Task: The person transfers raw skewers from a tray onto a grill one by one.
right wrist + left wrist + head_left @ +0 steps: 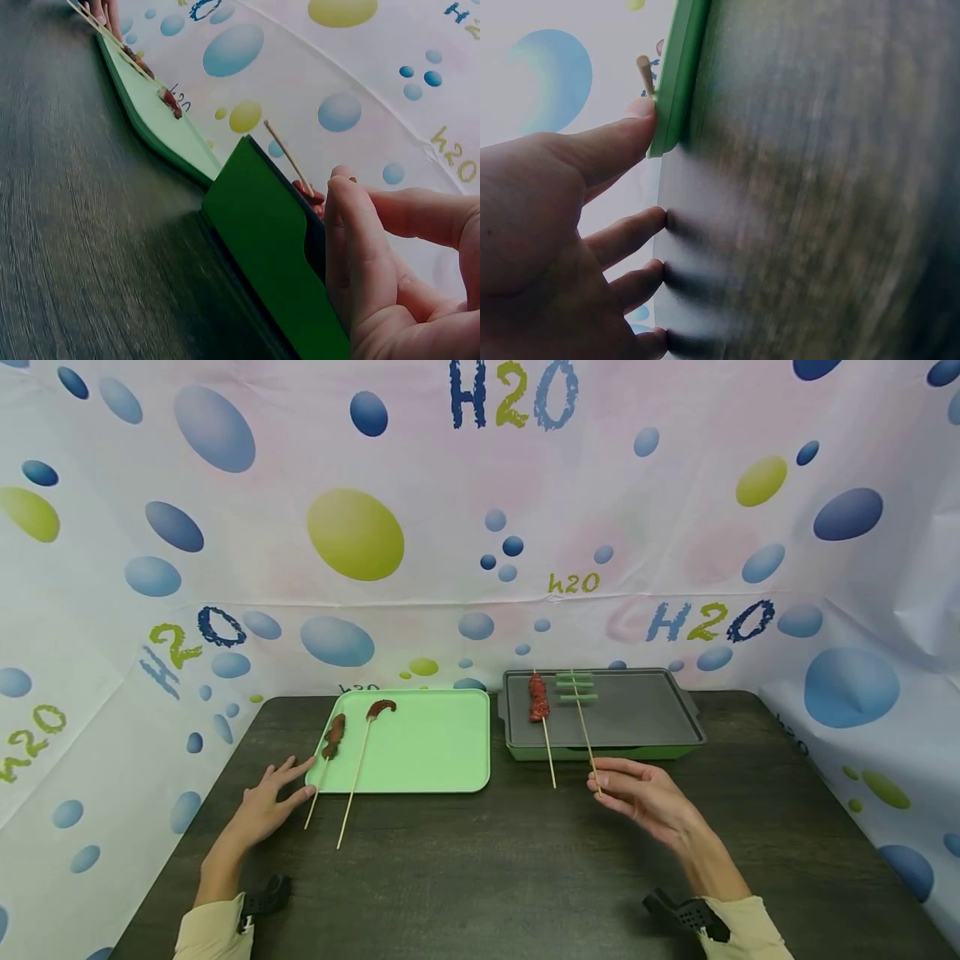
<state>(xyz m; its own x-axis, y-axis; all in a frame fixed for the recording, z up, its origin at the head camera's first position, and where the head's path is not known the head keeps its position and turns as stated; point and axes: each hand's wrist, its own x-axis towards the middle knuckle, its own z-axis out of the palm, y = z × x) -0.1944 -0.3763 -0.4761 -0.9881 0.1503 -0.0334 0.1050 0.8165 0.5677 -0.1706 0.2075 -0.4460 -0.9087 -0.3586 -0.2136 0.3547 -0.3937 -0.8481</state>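
Observation:
In the head view my right hand pinches the lower end of a skewer with green vegetable pieces, between thumb and fingers. Its green pieces lie over the dark grill plate, beside a red meat skewer. My left hand is at the left front corner of a light green tray, fingers spread. The left wrist view has its thumb against the tray edge, close to a stick end. On the tray lie a brown meat skewer and a tentacle skewer.
The dark wooden table carries the tray at left and the green-sided grill at right. Both stand near the back edge, before a patterned curtain. Skewer sticks stick out past the front rims.

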